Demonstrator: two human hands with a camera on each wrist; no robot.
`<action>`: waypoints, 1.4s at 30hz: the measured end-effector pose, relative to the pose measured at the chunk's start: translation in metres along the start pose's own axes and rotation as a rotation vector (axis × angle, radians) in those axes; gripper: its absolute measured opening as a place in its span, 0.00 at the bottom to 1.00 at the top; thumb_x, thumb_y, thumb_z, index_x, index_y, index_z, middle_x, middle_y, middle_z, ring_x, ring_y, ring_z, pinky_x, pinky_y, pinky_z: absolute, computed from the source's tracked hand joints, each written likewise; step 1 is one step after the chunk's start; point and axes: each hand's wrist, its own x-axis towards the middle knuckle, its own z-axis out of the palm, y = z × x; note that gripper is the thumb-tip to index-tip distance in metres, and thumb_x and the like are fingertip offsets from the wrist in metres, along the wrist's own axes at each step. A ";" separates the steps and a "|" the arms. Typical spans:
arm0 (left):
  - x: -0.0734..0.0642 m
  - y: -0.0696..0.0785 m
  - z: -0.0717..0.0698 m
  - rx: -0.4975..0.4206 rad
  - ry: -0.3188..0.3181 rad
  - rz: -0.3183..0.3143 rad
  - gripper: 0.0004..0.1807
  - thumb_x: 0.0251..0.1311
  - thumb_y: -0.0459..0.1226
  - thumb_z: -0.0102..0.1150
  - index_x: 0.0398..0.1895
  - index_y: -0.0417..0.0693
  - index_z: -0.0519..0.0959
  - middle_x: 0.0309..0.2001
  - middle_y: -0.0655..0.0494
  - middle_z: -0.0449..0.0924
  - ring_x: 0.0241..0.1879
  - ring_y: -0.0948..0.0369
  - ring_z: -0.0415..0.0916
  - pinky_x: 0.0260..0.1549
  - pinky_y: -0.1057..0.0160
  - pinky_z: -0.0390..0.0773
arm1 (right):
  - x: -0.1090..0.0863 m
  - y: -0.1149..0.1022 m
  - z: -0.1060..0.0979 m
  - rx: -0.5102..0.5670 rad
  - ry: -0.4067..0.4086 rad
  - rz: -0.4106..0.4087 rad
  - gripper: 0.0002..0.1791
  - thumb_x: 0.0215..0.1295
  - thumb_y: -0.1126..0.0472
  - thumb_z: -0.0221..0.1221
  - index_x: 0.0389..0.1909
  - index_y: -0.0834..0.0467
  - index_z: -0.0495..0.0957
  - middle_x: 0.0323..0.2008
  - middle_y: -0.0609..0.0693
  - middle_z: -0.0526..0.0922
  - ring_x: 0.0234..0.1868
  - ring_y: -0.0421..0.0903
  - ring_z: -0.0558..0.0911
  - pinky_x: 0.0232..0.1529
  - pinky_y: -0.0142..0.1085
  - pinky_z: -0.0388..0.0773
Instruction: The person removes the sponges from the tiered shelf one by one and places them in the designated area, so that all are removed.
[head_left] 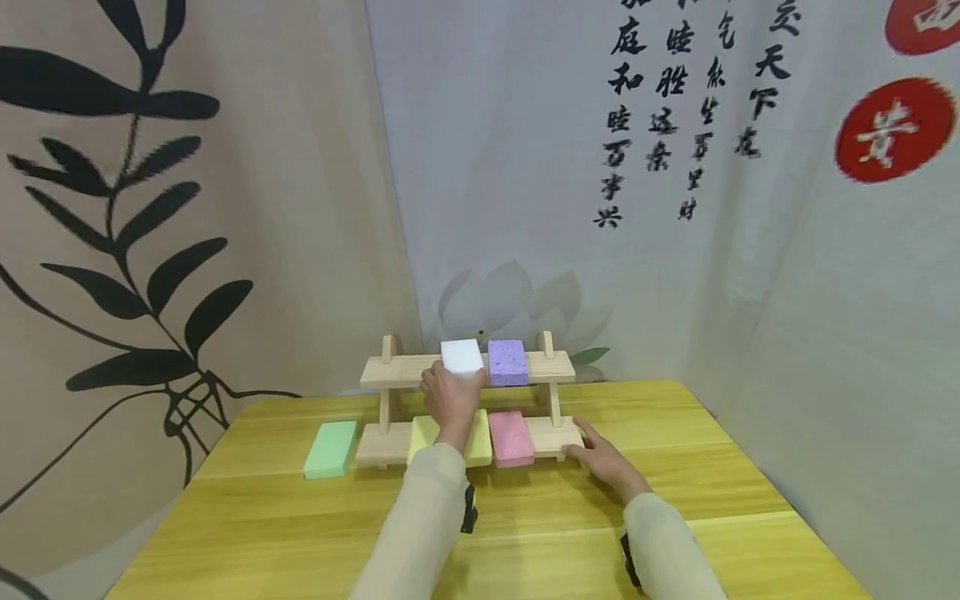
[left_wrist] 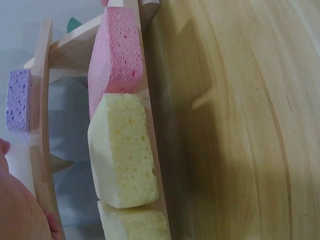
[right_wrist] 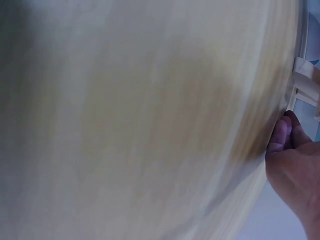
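My left hand (head_left: 453, 402) grips a white sponge (head_left: 462, 355) at the upper tier of a two-tier wooden rack (head_left: 408, 371). Just right of it on that tier is a purple sponge (head_left: 508, 363). On the lower tier lie a pink sponge (left_wrist: 116, 55) and, beside it, two yellow sponges (left_wrist: 127, 150), partly covered by my left forearm in the head view. My right hand (head_left: 606, 463) holds the right end of the lower tier, thumb in front and fingers behind. In the right wrist view its fingers (right_wrist: 280, 135) are curled, their contact partly hidden.
A green sponge (head_left: 331, 450) lies on the wooden table (head_left: 247, 517) left of the rack. A printed cloth (head_left: 525, 167) with plant drawings and characters hangs behind the table. Another pale wall of cloth (head_left: 847, 333) borders the right side.
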 end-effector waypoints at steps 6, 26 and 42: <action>0.004 -0.003 -0.007 0.000 0.000 0.024 0.40 0.42 0.49 0.74 0.55 0.35 0.71 0.48 0.39 0.72 0.49 0.45 0.69 0.45 0.47 0.74 | -0.002 0.000 0.000 0.005 -0.017 -0.030 0.46 0.69 0.46 0.59 0.79 0.57 0.46 0.70 0.75 0.55 0.70 0.70 0.59 0.66 0.63 0.58; 0.024 0.001 -0.059 -0.042 -0.080 0.102 0.44 0.46 0.53 0.72 0.64 0.39 0.68 0.54 0.41 0.68 0.51 0.47 0.67 0.45 0.48 0.75 | -0.004 -0.004 -0.010 -0.047 -0.039 -0.016 0.46 0.70 0.44 0.56 0.79 0.56 0.44 0.71 0.75 0.53 0.71 0.70 0.56 0.67 0.62 0.57; 0.059 -0.019 -0.130 -0.057 -0.067 0.135 0.45 0.49 0.53 0.71 0.66 0.39 0.67 0.54 0.41 0.68 0.52 0.47 0.66 0.46 0.46 0.73 | -0.004 -0.004 -0.003 -0.021 -0.071 -0.022 0.46 0.70 0.45 0.56 0.79 0.57 0.43 0.73 0.74 0.49 0.72 0.70 0.53 0.68 0.62 0.55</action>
